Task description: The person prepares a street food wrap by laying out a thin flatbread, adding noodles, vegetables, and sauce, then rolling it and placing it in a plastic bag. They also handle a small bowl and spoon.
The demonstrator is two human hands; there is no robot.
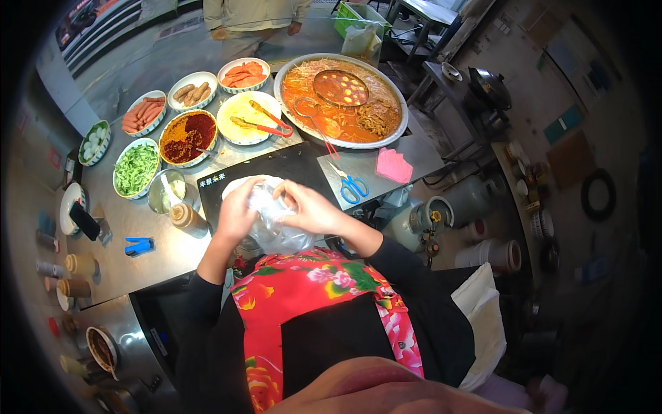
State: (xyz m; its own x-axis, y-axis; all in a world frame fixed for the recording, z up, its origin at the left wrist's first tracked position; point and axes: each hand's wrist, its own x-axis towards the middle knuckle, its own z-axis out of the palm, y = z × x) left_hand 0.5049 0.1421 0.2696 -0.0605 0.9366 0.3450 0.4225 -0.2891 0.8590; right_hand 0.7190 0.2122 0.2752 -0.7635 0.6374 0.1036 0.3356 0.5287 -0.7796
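A clear plastic bag point(282, 230) hangs between my two hands, close to the red floral apron. My left hand point(239, 208) holds its left side, and my right hand point(309, 207) pinches the right side. Something white and round point(266, 180) shows behind the fingers, partly hidden; whether it lies inside the bag I cannot tell. Beneath is a black board point(313, 171) on the steel counter. Blue-handled scissors point(354, 188) and pink paper point(394, 165) lie to the right. A sauce jar point(187, 220) stands left of my left hand.
Beyond the board stand a large pan of red broth point(339, 141), a plate with red-handled tongs point(269, 128), a chili powder bowl point(164, 155), a cucumber bowl point(119, 192) and a sausage bowl point(125, 129). A blue stapler point(138, 246) lies left. A person point(257, 14) stands across the counter.
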